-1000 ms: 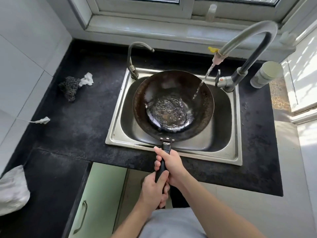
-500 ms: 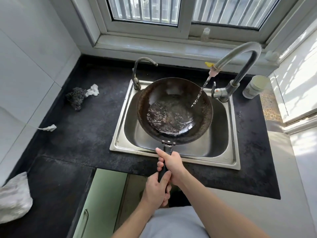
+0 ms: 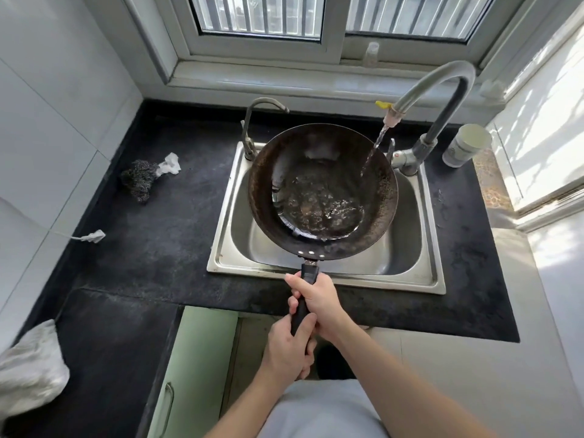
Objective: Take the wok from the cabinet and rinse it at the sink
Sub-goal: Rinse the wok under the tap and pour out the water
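The wok is held above the steel sink, its dark bowl tipped slightly toward the right, with a shallow pool of bubbling water gathered in the lower right part of the bowl. Its black handle is gripped by both hands over the front edge of the tabletop. The right hand is closed around the handle nearer the bowl, its fingers wrapped tight round the grip. The left hand is closed on the handle end just behind it, thumb laid along the top, fingers curled beneath; the two hands are touching. A thin stream of water is poured from the tall curved faucet at the sink's back right, and it is met by the wok's inner right wall. A smaller spout is seen at the back left of the sink. On the dark tabletop to the left, a steel scouring pad is lying well apart from the sink, with a scrap of white paper touching it. A pale cup is set to the right of the faucet base
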Demonstrator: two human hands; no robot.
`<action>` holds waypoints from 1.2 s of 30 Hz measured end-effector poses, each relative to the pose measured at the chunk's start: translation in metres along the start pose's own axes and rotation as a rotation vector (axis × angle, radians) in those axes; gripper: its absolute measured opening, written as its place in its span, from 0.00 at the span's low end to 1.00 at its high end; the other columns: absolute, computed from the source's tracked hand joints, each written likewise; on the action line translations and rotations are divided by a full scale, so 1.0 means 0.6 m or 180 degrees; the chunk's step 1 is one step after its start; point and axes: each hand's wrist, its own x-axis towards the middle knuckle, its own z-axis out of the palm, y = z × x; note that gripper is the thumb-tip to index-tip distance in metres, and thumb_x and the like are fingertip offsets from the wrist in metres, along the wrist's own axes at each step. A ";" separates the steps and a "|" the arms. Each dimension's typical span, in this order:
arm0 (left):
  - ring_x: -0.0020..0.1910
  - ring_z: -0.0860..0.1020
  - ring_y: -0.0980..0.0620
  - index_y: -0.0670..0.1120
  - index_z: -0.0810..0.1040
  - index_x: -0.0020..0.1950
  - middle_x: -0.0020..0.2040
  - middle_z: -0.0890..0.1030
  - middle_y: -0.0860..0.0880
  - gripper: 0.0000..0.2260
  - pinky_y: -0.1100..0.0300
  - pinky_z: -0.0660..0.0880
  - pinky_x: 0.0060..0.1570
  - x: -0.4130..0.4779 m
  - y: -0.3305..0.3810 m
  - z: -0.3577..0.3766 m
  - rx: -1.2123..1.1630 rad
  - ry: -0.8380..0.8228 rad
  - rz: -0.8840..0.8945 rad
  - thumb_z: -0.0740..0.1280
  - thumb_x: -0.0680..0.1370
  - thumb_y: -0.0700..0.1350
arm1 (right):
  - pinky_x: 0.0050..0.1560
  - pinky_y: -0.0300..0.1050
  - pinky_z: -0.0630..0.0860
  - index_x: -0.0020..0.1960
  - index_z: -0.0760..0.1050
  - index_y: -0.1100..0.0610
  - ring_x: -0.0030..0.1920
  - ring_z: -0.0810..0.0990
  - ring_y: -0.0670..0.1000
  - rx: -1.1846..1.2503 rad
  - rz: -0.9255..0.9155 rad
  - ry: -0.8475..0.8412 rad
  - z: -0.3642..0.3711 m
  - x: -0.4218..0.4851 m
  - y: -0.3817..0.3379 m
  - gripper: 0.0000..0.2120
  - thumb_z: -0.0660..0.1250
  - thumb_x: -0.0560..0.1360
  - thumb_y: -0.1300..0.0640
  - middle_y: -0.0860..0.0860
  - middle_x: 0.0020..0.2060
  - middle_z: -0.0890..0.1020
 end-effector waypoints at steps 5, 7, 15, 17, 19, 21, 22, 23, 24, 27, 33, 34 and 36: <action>0.19 0.66 0.54 0.41 0.74 0.40 0.27 0.71 0.47 0.15 0.62 0.65 0.19 0.003 -0.004 0.013 0.0029 -0.0058 -0.0047 0.62 0.81 0.49 | 0.26 0.44 0.75 0.41 0.70 0.58 0.23 0.73 0.49 0.0031 0.0068 0.0154 -0.016 -0.004 0.004 0.11 0.68 0.80 0.62 0.50 0.26 0.72; 0.19 0.66 0.54 0.41 0.74 0.40 0.27 0.71 0.47 0.15 0.62 0.64 0.19 0.007 -0.003 0.019 0.0007 -0.0089 -0.0080 0.61 0.81 0.49 | 0.27 0.44 0.75 0.40 0.70 0.57 0.24 0.73 0.49 0.0061 0.0157 0.0230 -0.025 -0.002 0.004 0.11 0.68 0.80 0.61 0.50 0.26 0.72; 0.19 0.63 0.53 0.41 0.72 0.38 0.27 0.70 0.44 0.16 0.62 0.62 0.18 0.032 0.015 0.038 -0.0119 0.0036 -0.0109 0.62 0.81 0.49 | 0.25 0.43 0.74 0.35 0.68 0.57 0.23 0.73 0.49 0.0045 0.0267 0.0216 -0.038 0.023 -0.019 0.16 0.68 0.80 0.59 0.52 0.26 0.70; 0.19 0.63 0.52 0.41 0.73 0.38 0.28 0.70 0.44 0.16 0.62 0.62 0.19 0.036 0.018 0.036 -0.0130 0.0112 -0.0086 0.62 0.81 0.50 | 0.25 0.42 0.73 0.33 0.68 0.57 0.23 0.73 0.49 -0.0021 0.0249 0.0128 -0.031 0.029 -0.027 0.17 0.67 0.80 0.61 0.51 0.25 0.70; 0.19 0.64 0.52 0.41 0.73 0.39 0.28 0.70 0.44 0.16 0.61 0.62 0.19 0.036 0.020 0.032 -0.0149 0.0186 -0.0089 0.62 0.81 0.50 | 0.25 0.42 0.73 0.34 0.68 0.57 0.23 0.72 0.49 -0.0037 0.0255 0.0036 -0.021 0.032 -0.031 0.17 0.66 0.80 0.62 0.51 0.25 0.71; 0.19 0.63 0.52 0.41 0.73 0.39 0.27 0.70 0.45 0.15 0.61 0.62 0.19 0.032 0.018 0.026 -0.0180 0.0247 -0.0086 0.62 0.81 0.50 | 0.25 0.42 0.73 0.35 0.68 0.58 0.23 0.72 0.49 -0.0063 0.0280 -0.0061 -0.012 0.031 -0.031 0.15 0.65 0.80 0.63 0.50 0.25 0.71; 0.19 0.64 0.52 0.41 0.72 0.39 0.27 0.70 0.45 0.15 0.61 0.62 0.19 0.029 0.016 0.023 -0.0176 0.0267 -0.0077 0.62 0.81 0.50 | 0.26 0.42 0.73 0.36 0.68 0.58 0.23 0.72 0.49 -0.0092 0.0294 -0.0107 -0.008 0.029 -0.029 0.15 0.65 0.80 0.63 0.50 0.25 0.71; 0.19 0.64 0.52 0.41 0.72 0.39 0.27 0.70 0.46 0.16 0.61 0.63 0.19 0.025 0.013 0.020 -0.0157 0.0284 -0.0066 0.61 0.81 0.50 | 0.26 0.42 0.73 0.36 0.68 0.58 0.24 0.73 0.49 -0.0119 0.0307 -0.0147 -0.004 0.027 -0.026 0.14 0.65 0.80 0.63 0.50 0.26 0.71; 0.19 0.64 0.52 0.41 0.72 0.39 0.26 0.70 0.46 0.16 0.61 0.63 0.19 0.022 0.010 0.017 -0.0120 0.0303 -0.0055 0.61 0.81 0.50 | 0.26 0.43 0.74 0.36 0.68 0.58 0.24 0.73 0.49 -0.0142 0.0313 -0.0177 -0.001 0.024 -0.023 0.14 0.65 0.80 0.63 0.50 0.26 0.71; 0.18 0.65 0.53 0.41 0.72 0.38 0.25 0.71 0.48 0.16 0.62 0.64 0.18 0.009 -0.002 0.008 -0.0001 0.0363 -0.0042 0.61 0.82 0.49 | 0.25 0.42 0.74 0.37 0.68 0.58 0.23 0.73 0.49 -0.0146 0.0295 -0.0197 0.007 0.013 -0.010 0.14 0.64 0.80 0.64 0.51 0.26 0.71; 0.18 0.65 0.51 0.39 0.72 0.39 0.26 0.70 0.45 0.16 0.62 0.64 0.18 -0.008 -0.034 0.006 -0.0007 0.0243 -0.0090 0.61 0.82 0.48 | 0.25 0.42 0.73 0.36 0.68 0.57 0.23 0.72 0.50 -0.0003 0.0337 -0.0006 -0.002 -0.005 0.028 0.14 0.65 0.80 0.65 0.51 0.25 0.71; 0.18 0.65 0.52 0.38 0.72 0.40 0.26 0.70 0.46 0.16 0.62 0.65 0.18 -0.008 -0.037 0.009 -0.0002 0.0197 -0.0089 0.61 0.82 0.47 | 0.25 0.42 0.73 0.37 0.68 0.57 0.22 0.72 0.50 0.0021 0.0345 0.0040 -0.007 -0.007 0.032 0.14 0.65 0.80 0.66 0.51 0.25 0.71; 0.18 0.65 0.52 0.38 0.72 0.40 0.25 0.70 0.47 0.16 0.62 0.65 0.18 -0.008 -0.038 0.016 0.0049 0.0109 -0.0082 0.61 0.82 0.47 | 0.25 0.42 0.74 0.37 0.69 0.57 0.22 0.72 0.50 0.0047 0.0341 0.0107 -0.019 -0.009 0.035 0.14 0.65 0.80 0.66 0.50 0.24 0.72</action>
